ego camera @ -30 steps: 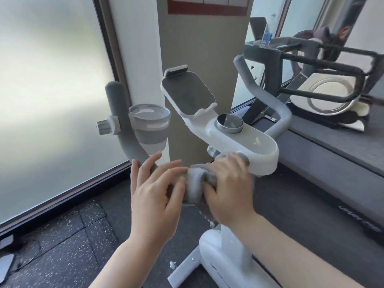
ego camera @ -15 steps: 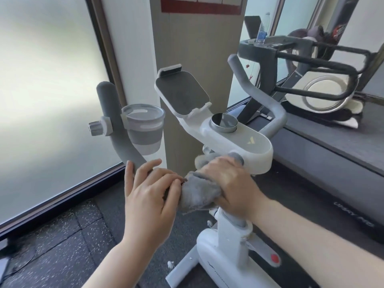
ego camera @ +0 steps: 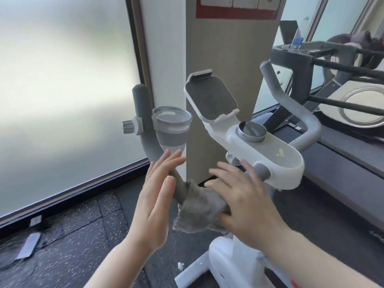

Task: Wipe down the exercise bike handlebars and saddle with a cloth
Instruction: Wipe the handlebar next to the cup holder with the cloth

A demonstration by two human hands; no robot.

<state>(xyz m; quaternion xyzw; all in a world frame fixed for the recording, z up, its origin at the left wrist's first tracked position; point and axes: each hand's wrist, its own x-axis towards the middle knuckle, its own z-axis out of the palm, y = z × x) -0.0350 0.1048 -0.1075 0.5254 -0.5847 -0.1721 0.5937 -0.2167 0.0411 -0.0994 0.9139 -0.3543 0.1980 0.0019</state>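
Left hand motion-blurred; handlebar middle hidden under cloth, right hand; bike base cut by bottom edge.

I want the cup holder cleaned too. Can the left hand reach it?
Probably yes: the left hand is open just below the cup holder, with nothing between them.

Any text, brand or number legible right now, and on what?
No text reads clearly.
Red-bordered notice on the beige pillar: blurred, cut off.
Yellow mark on the white bike console: a logo shape, no letters.
Blue label on the clear plastic bottle: too small.
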